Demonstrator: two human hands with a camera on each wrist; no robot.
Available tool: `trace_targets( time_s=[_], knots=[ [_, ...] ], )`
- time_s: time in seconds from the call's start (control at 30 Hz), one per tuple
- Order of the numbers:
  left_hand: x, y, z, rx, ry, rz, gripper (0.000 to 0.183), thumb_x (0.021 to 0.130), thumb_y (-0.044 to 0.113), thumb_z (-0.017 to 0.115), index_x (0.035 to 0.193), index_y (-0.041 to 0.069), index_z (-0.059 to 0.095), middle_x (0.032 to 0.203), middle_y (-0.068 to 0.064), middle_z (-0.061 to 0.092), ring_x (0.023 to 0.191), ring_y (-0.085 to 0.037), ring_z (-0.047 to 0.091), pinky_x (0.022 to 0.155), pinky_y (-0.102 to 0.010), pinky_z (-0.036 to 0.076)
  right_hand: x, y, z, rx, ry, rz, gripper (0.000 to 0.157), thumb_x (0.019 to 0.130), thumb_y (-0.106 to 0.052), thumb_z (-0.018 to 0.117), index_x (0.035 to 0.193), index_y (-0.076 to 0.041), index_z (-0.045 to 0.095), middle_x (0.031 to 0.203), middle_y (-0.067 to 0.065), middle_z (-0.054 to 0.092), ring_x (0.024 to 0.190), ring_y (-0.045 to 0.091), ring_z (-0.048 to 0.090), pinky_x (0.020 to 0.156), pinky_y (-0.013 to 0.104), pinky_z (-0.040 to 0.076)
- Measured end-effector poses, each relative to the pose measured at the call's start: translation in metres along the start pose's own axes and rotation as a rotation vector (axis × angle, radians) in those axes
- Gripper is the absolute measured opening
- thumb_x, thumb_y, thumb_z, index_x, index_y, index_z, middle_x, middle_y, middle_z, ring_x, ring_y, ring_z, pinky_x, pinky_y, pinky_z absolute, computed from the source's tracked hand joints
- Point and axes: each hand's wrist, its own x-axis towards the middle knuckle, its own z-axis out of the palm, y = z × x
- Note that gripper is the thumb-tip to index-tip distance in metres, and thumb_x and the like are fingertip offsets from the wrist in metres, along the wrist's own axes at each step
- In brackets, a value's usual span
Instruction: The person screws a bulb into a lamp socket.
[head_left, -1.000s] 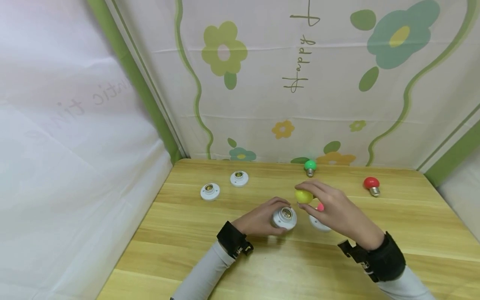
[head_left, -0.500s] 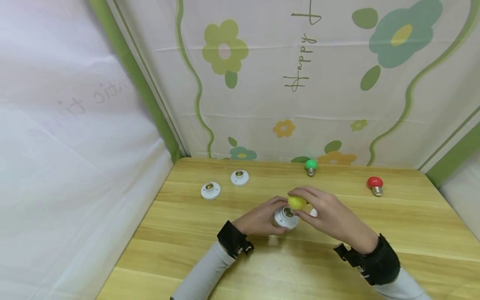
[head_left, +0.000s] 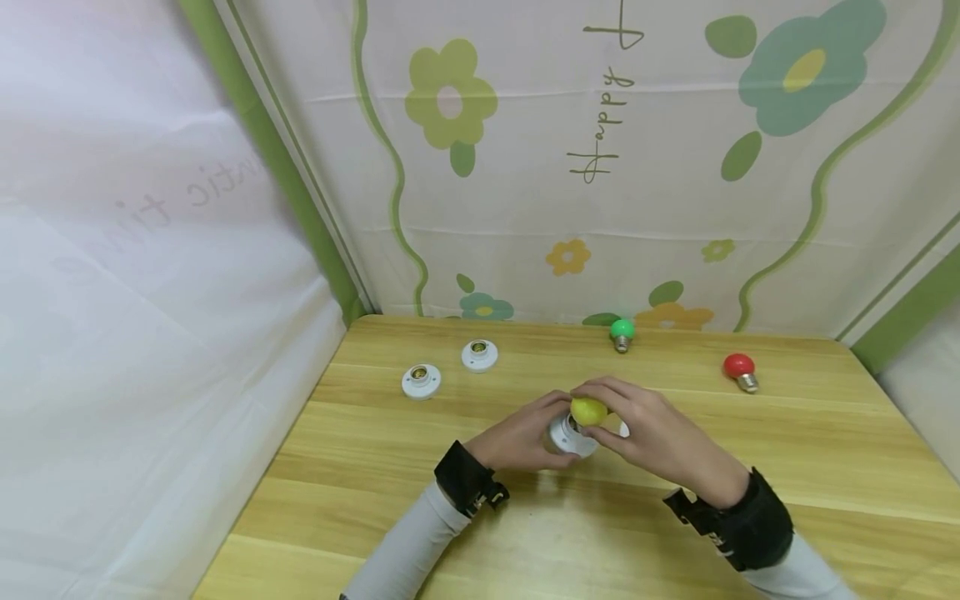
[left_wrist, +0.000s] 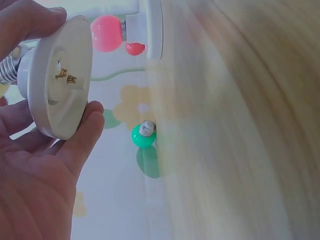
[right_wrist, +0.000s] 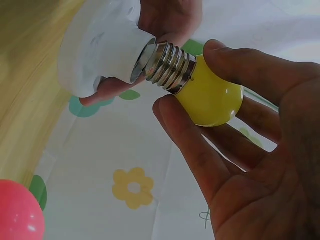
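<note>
My left hand (head_left: 525, 435) grips a round white lamp socket (head_left: 573, 444) by its rim, with the base lifted off the table, as the left wrist view shows. My right hand (head_left: 667, 437) pinches a yellow light bulb (right_wrist: 215, 97) between thumb and fingers. In the right wrist view, the bulb's metal screw base (right_wrist: 170, 65) meets the socket's mouth at a tilt, its threads still mostly outside. Behind the right hand stands a second socket (left_wrist: 154, 30) bearing a pink bulb (left_wrist: 106, 33); the head view shows only a sliver of it.
Two bare white sockets, one nearer (head_left: 421, 382) and one farther (head_left: 479, 356), sit at the table's back left. A green bulb (head_left: 622, 333) lies by the back edge, a red bulb (head_left: 739, 367) farther right. Printed curtains (head_left: 525, 200) hang behind the wooden table (head_left: 360, 500).
My right hand has moved left and slightly down, bringing the yellow bulb from beside the socket to its mouth. The left hand stays nearly still. The red bulb has rocked a little.
</note>
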Motion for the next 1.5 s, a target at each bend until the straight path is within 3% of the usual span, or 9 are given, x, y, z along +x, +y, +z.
trace_targets(
  time_s=[0.37,0.6,1.03,1.5],
  knots=[
    [-0.0001,0.0040,-0.0004,-0.005,0.005,-0.001,0.072,0.084,0.037,0.072,0.144,0.017,0.038,0.138,0.004,0.043,0.115,-0.004,0.046,0.094,-0.016,0.044,-0.0006,0.0021,0.0030,-0.008,0.019,-0.009,0.050,0.080,-0.020,0.079,0.125,-0.010,0.059,0.123,0.001,0.059,0.110,0.015,0.057,0.083,0.031,0.055],
    [0.0004,0.0053,-0.0016,0.010,0.000,0.035,0.071,0.085,0.038,0.071,0.143,0.019,0.036,0.134,0.005,0.044,0.113,-0.003,0.045,0.091,-0.013,0.043,-0.0003,0.0044,0.0073,-0.035,0.042,-0.023,0.052,0.077,-0.020,0.081,0.123,-0.010,0.061,0.121,0.001,0.061,0.108,0.015,0.058,0.082,0.032,0.056],
    [0.0019,0.0067,-0.0031,-0.003,0.016,0.061,0.072,0.085,0.039,0.070,0.145,0.021,0.034,0.133,0.005,0.046,0.116,-0.003,0.045,0.095,-0.016,0.042,-0.0026,0.0048,0.0082,-0.029,0.009,0.014,0.053,0.080,-0.015,0.077,0.129,-0.012,0.058,0.126,0.001,0.058,0.113,0.017,0.056,0.085,0.033,0.055],
    [0.0028,0.0061,-0.0014,-0.040,0.027,0.065,0.070,0.085,0.040,0.071,0.142,0.020,0.037,0.129,0.006,0.048,0.113,-0.001,0.047,0.092,-0.014,0.044,-0.0024,0.0050,0.0081,-0.037,0.071,-0.011,0.051,0.076,-0.021,0.082,0.121,-0.012,0.061,0.114,-0.003,0.060,0.098,0.011,0.061,0.075,0.028,0.057]
  ],
)
